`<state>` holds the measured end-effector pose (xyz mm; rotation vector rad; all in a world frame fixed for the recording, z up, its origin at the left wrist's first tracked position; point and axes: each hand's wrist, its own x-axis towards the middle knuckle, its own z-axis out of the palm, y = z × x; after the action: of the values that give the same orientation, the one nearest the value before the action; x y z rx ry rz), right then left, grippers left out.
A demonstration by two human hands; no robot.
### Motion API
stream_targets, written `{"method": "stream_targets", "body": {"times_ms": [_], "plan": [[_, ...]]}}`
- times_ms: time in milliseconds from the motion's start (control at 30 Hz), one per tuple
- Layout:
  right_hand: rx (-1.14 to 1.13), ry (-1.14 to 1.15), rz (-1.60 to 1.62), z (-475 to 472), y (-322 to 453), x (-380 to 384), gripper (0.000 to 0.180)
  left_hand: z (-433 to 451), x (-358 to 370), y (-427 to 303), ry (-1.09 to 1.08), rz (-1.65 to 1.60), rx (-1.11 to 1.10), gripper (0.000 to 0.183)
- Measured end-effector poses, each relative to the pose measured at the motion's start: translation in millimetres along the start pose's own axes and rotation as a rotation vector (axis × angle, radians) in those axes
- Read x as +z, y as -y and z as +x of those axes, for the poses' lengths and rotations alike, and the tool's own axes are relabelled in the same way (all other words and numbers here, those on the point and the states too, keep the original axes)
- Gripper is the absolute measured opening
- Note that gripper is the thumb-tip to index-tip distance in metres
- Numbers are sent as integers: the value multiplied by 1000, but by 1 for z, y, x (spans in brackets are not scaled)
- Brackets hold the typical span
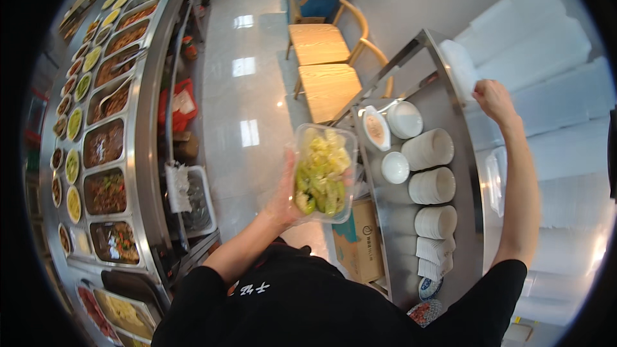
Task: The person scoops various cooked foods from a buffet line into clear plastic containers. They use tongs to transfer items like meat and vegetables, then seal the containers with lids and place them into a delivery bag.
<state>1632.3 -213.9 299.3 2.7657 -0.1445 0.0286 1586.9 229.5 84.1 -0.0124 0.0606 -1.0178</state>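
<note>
My left hand [284, 193] grips the side of a clear plastic food container [351, 173] filled with green and yellow cooked vegetables [322, 168], held over the aisle. On the far right, my right hand [494, 99] is raised with its fingers curled, beside stacked translucent white plastic containers or lids [458, 67] at the steel shelf's upper edge. Whether its fingertips touch or hold any of them cannot be told. Below that hand, stacks of white bowls [431, 148] stand on the steel shelf [395, 226], with an oval white dish [376, 127] near its left edge.
A steel serving counter [147, 154] with food trays [103, 142] and small dishes runs along the left. Wooden chairs [320, 43] stand ahead by the shelf. A cardboard box [364, 246] is under the shelf, and a white bin [209, 202] sits below the counter.
</note>
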Motion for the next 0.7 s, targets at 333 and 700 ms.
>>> {"method": "stream_targets", "body": {"times_ms": [333,700], "plan": [[-48,56,15,25,-8,-1,15,4,6,0,-43,-135,-27,100],[106,137,-70,26,20,-9,16,6,-6,-8,-76,-108,9,97]]}}
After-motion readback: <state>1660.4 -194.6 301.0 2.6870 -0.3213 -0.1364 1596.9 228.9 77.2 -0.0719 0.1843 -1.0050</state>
